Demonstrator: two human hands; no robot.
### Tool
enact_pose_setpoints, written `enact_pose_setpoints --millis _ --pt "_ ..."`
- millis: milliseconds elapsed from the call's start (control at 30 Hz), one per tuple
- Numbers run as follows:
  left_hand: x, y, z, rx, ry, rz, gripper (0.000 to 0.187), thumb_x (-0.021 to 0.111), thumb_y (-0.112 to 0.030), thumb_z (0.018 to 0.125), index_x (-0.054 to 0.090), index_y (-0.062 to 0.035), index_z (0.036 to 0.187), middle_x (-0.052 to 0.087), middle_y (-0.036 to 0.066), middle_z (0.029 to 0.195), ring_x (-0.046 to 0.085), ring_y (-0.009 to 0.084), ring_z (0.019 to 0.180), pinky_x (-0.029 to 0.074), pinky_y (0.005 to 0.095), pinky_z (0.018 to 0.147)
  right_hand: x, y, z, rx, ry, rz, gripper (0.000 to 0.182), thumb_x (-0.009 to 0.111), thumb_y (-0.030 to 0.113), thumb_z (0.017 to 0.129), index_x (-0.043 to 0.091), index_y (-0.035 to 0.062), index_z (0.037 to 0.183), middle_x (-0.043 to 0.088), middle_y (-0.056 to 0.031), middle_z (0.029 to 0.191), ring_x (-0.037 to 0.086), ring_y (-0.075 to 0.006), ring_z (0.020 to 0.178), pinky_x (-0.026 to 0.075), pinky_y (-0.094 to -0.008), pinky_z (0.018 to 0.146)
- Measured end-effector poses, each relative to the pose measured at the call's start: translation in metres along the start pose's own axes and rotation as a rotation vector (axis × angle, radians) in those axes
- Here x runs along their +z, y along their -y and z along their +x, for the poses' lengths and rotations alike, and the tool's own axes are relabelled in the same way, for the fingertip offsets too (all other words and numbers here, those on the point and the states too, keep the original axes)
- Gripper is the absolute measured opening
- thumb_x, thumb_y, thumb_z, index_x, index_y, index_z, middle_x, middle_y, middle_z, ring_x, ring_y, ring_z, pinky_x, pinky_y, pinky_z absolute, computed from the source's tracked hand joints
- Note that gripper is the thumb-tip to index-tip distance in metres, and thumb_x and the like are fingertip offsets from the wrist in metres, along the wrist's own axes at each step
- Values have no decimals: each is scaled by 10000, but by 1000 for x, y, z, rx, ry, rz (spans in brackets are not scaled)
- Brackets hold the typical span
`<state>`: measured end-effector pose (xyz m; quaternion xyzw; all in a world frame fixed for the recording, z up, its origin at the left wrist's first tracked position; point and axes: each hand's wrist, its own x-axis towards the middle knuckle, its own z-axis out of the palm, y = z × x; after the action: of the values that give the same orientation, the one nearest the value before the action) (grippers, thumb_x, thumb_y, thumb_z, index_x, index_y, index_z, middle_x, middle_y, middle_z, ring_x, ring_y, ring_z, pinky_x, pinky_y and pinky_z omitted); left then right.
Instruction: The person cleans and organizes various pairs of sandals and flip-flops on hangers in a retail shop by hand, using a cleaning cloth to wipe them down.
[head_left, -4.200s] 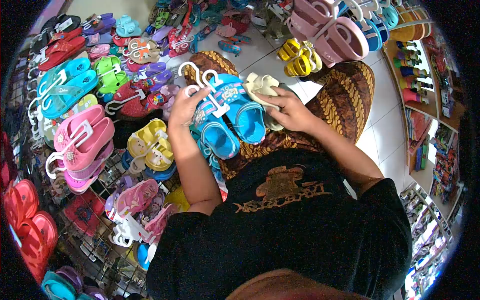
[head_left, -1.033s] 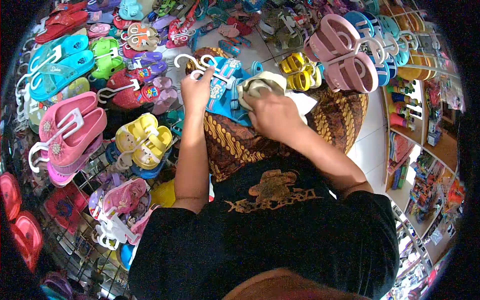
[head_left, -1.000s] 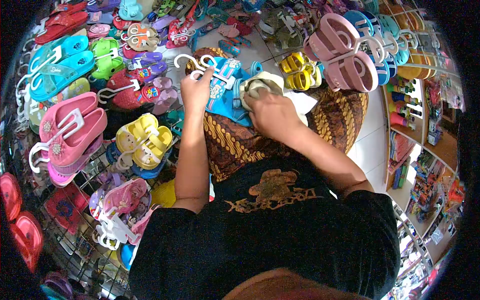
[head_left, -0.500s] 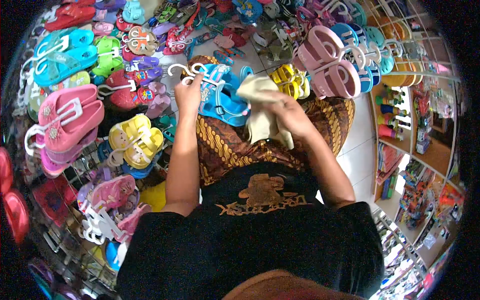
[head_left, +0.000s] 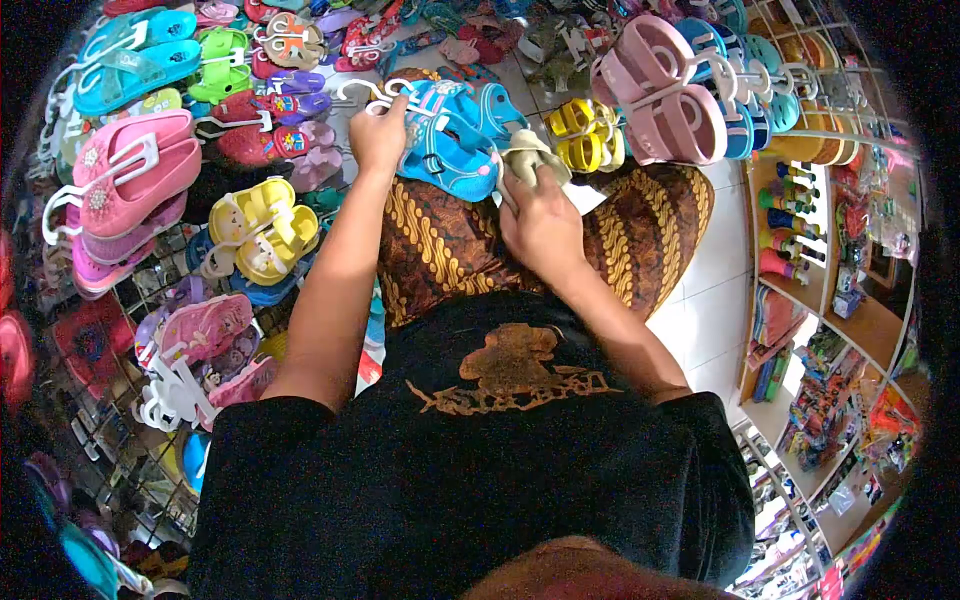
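My left hand is closed around the white plastic hanger that carries a pair of blue children's sandals. The sandals hang out over my lap, where a brown patterned cloth covers my legs. In my right hand a cream cloth is bunched up between the fingers, close by the toe end of the sandals. Part of the cloth is hidden behind that hand.
Pink sandals hang at the upper right, beside small yellow sandals. To the left, pink shoes and pale yellow sandals hang on a wire rack. Wooden shelves with goods stand along the right.
My right hand has moved down and left, and the cloth is now gathered instead of spread out. The sandals have shifted slightly upward in view, as the head view has moved.
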<state>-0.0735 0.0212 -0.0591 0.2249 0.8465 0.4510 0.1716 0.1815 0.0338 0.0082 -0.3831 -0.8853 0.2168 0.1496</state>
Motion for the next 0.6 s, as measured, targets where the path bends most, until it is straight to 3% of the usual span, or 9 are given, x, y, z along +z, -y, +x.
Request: enact_pose_setpoints --millis 233,267,500,600 --pt "6 -7 1 -67 16 72 388 682 -352 771 674 29 701 651 136 617 624 247 576 454 400 608 -14 5 9 22 -152 24 412 689 133 712 665 138 1124 529 -167 918 602 -336 748 521 -415 664" --pt "6 -9 0 -68 26 84 381 684 -350 770 678 26 709 654 136 623 628 246 586 453 397 613 -18 5 9 82 -48 12 437 666 121 743 643 171 1176 530 -204 1029 617 -362 816 530 -423 708" --pt "14 -11 2 -27 14 41 375 671 -340 774 675 30 714 654 139 628 626 242 591 453 398 620 -18 8 -5 -61 -101 102 489 750 180 676 645 165 1153 525 -148 928 604 -324 760 520 -421 668" --pt "17 -10 4 -29 38 53 375 669 -336 774 674 34 717 650 147 622 624 244 587 452 399 621 -3 1 -5 -12 -7 47 457 744 210 701 648 174 1146 517 -148 977 613 -327 777 529 -421 681"
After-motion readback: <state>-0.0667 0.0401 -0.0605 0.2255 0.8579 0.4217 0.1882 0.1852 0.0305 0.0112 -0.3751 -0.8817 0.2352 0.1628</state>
